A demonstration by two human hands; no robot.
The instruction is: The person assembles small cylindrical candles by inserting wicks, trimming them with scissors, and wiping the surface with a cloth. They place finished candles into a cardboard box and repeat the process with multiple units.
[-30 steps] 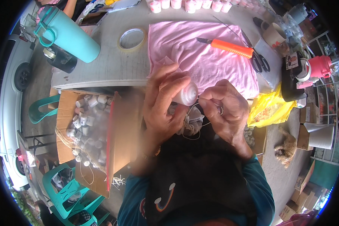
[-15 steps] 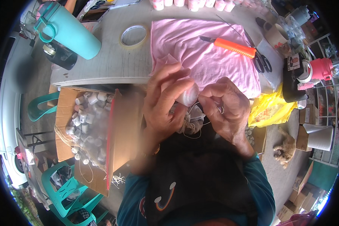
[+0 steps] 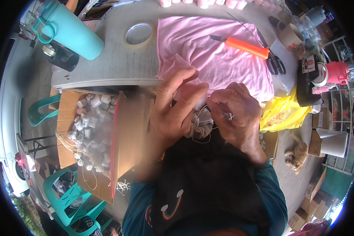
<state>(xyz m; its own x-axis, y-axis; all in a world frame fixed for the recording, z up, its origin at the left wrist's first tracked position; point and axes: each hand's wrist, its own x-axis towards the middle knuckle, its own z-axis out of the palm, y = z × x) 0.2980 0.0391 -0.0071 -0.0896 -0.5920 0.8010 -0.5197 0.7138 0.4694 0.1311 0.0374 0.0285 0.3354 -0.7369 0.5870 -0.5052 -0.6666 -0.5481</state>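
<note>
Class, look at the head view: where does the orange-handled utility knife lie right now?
The orange-handled utility knife lies on the pink cloth at the upper right of the table, beside the black scissors, beyond both hands.

At the centre of the frame the left hand [image 3: 175,112] and right hand [image 3: 236,114] meet just below the table [image 3: 114,63] edge, with a cloth [image 3: 216,59] spread on the table above them and a utility knife [image 3: 242,46] lying on it. A tape roll [image 3: 139,34] lies left of the cloth, a tumbler [image 3: 72,29] at upper left. A cardboard box [image 3: 94,137] of small spools sits lower left, a plastic bag [image 3: 281,114] right of the hands
</note>
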